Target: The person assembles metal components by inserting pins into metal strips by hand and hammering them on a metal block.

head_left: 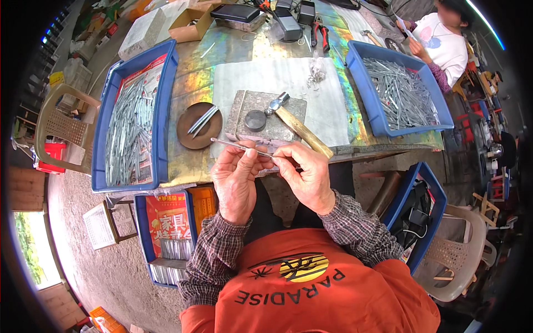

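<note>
A thin metal rod (226, 143) is pinched between the fingers of my left hand (236, 180) and my right hand (306, 176), above the table's near edge. Its left end sticks out past my left fingers; the right end meets my right fingertips. Just beyond my hands lies a grey stone block (240, 108) with a dark round metal puck (255, 120) on top. A hammer (302, 129) rests across the block, its wooden handle slanting toward my right hand. Left of the block, several metal strips (204, 120) lie on a brown round dish (186, 136).
Blue trays of thin metal pieces flank the table, one left (171, 89) and one right (355, 72). At the back are red-handled pliers (325, 38) and a cardboard box (191, 26). Lower blue crates (145, 233) stand beside me. A person (444, 47) sits at the far right.
</note>
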Motion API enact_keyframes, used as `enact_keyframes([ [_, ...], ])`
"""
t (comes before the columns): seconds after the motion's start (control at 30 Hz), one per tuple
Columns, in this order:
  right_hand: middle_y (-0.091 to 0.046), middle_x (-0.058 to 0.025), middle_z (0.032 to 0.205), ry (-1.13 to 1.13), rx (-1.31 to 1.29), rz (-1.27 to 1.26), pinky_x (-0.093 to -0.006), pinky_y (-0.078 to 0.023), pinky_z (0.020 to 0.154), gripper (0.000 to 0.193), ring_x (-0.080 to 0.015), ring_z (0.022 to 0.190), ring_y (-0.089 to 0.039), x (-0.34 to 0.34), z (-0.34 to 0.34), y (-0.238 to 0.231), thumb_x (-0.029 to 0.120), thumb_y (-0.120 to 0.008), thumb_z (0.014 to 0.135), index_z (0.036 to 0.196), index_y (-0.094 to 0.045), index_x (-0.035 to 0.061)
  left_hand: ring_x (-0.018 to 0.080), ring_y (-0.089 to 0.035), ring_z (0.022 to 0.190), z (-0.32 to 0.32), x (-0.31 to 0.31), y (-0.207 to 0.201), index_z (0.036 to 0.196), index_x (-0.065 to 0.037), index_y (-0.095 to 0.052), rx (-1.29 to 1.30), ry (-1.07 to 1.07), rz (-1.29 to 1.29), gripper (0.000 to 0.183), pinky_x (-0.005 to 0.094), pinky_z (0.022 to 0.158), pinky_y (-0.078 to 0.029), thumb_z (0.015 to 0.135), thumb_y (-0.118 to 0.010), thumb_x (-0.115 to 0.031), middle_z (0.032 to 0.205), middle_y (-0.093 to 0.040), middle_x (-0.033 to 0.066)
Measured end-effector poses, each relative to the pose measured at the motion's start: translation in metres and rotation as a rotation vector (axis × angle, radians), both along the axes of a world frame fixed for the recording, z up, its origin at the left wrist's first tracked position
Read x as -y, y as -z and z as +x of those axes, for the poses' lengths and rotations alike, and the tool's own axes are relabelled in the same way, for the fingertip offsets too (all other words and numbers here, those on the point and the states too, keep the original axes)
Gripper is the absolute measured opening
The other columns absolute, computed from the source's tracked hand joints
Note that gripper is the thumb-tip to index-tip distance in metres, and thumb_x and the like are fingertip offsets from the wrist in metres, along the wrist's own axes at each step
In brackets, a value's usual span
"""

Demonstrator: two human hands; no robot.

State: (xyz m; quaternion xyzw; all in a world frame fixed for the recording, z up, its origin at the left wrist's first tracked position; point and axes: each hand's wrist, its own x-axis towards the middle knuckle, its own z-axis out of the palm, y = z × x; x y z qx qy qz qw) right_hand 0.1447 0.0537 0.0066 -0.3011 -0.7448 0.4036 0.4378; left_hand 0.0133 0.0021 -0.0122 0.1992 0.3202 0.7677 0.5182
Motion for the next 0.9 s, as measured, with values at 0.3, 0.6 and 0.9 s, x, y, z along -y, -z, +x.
enact_keyframes([
  [0.3, -0.056, -0.0119, 0.074, 0.077, 0.053, 0.245, -0.0344, -0.046, 0.054, 0.011, -0.0283, 0.064, -0.058, -0.005, -0.011, 0.006, -0.002, -0.064, 0.078, 0.085, -0.056, 0.0012, 0.0202, -0.065, 0.076, -0.004, -0.006, 0.003, 0.099, 0.001, -0.056, -0.049, -0.035, -0.016, 0.01, 0.0325, 0.069, -0.055, 0.089, -0.055, -0.002, 0.091, -0.065, 0.0135],
  [0.6, -0.058, -0.0115, 0.074, 0.138, 0.137, 0.284, -0.0313, -0.045, 0.052, 0.011, -0.0245, 0.06, -0.058, -0.02, 0.007, -0.006, -0.003, -0.064, 0.077, 0.085, -0.059, 0.0009, 0.0144, -0.062, 0.068, -0.037, -0.034, -0.012, 0.099, 0.002, -0.055, -0.367, -0.076, -0.024, 0.01, 0.0252, 0.065, -0.054, 0.09, -0.054, -0.002, 0.086, -0.063, 0.0119],
  [0.9, -0.058, -0.0106, 0.073, 0.176, 0.161, 0.294, -0.0307, -0.044, 0.05, 0.012, -0.0229, 0.057, -0.058, -0.026, 0.014, -0.007, -0.004, -0.065, 0.076, 0.084, -0.059, 0.0013, 0.0074, -0.056, 0.069, -0.04, -0.054, -0.007, 0.09, 0.004, -0.058, -0.769, -0.159, -0.059, 0.004, 0.0188, 0.063, -0.047, 0.087, -0.056, 0.003, 0.085, -0.063, 0.0065],
])
